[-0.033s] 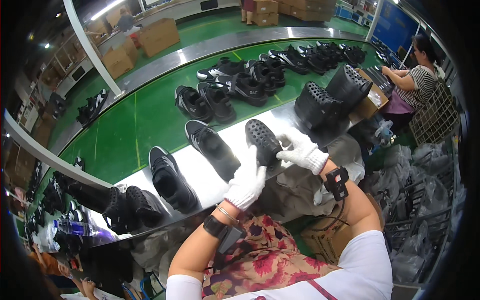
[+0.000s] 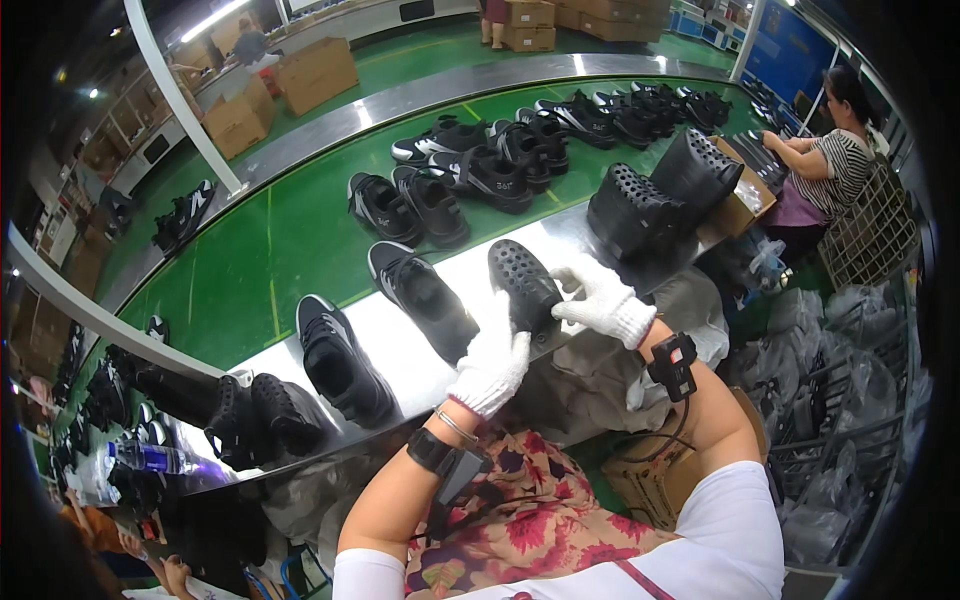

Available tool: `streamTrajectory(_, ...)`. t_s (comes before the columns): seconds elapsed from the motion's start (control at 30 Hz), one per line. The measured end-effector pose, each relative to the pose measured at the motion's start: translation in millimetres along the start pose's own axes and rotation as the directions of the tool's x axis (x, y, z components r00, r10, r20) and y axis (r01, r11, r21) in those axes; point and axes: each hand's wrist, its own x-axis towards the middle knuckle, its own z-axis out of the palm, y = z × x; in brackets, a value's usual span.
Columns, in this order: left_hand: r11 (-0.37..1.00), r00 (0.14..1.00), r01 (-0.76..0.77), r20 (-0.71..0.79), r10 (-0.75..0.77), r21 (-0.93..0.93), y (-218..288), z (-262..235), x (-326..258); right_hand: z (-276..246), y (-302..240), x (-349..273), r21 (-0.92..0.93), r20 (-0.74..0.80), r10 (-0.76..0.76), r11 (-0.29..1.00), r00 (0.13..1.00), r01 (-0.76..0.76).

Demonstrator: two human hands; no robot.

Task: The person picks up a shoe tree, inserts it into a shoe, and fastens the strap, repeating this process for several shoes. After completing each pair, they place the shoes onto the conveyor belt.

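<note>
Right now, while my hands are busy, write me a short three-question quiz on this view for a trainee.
1. Multiple choice: where is the perforated black shoe form? A: left of both hands. B: between the left hand and right hand. C: right of both hands.
2. True or false: the left hand is bare.
3. What pattern is on the co-worker's top at far right?

Key: 1. B. 2. False; it wears a white glove. 3. Stripes.

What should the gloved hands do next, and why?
Maybe gently lift the holey black piece: the left hand and right hand are at opposite sides of its near end, so both seem well placed to steady it.
</note>
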Motion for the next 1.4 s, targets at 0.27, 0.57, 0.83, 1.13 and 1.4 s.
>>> streamTrajectory(0.27, 0.999, 0.998, 0.049, -0.049, -0.047, 0.021, -20, 17, 26, 0, 3, 8, -0.203, 0.073, -0.085, 0.974, 0.994, 0.098)
streamTrajectory(0.57, 0.999, 0.986, 0.041, -0.159, -0.043, -0.018, -20, 20, 24, -14, -3, 14, -0.159, 0.103, 0.073, 0.986, 0.992, -0.056)
streamTrajectory(0.83, 0.481, 0.983, -0.162, -0.186, -0.003, -0.862, 38, -20, -16, -23, -64, -40, -0.094, -0.091, -0.395, 0.917, 0.914, 0.387)
streamTrajectory(1.13, 0.403, 0.936, -0.177, -0.280, -0.213, -0.898, 72, -14, -67, 50, -98, -74, 0.235, -0.163, -0.168, 0.950, 0.972, 0.204)
streamTrajectory(1.4, 0.643, 0.869, 0.019, -0.331, 0.368, 0.765, 16, -85, -9, 19, -88, -41, 0.329, -0.222, -0.040, 0.938, 0.974, 0.114)
